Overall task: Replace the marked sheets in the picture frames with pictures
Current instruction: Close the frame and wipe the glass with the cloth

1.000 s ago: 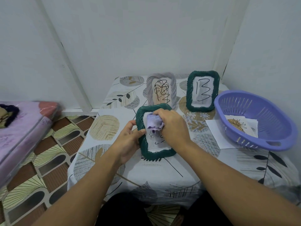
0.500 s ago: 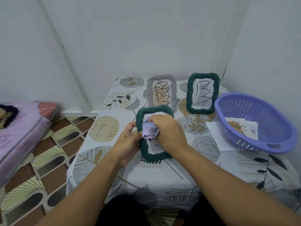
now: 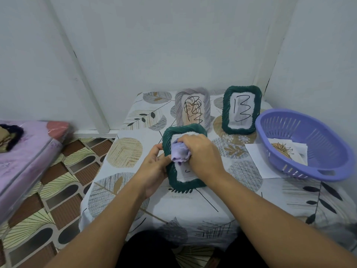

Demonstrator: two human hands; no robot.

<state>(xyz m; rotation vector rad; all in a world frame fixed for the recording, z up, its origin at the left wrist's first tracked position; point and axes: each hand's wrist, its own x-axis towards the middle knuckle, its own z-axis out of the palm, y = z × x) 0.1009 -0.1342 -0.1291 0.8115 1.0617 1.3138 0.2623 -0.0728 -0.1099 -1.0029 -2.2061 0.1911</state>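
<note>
A dark green picture frame (image 3: 173,182) stands tilted at the middle of the table. My left hand (image 3: 154,167) grips its left edge. My right hand (image 3: 201,153) holds a crumpled lilac cloth (image 3: 178,153) against the frame's glass, hiding most of the marked sheet behind it. Behind stand a grey frame (image 3: 192,107) with a scribbled sheet and another green frame (image 3: 241,109) with a sheet marked 13. Pictures (image 3: 286,151) lie in the purple basket (image 3: 328,151) at the right.
A white sheet (image 3: 258,159) lies half under the basket. The leaf-patterned tablecloth (image 3: 123,151) covers the small table in the corner of white walls. A pink wrapped mattress (image 3: 25,157) lies on the tiled floor at the left.
My right hand has slid the cloth leftward and slightly down across the glass of the near green frame. My left hand keeps hold of the frame's left edge.
</note>
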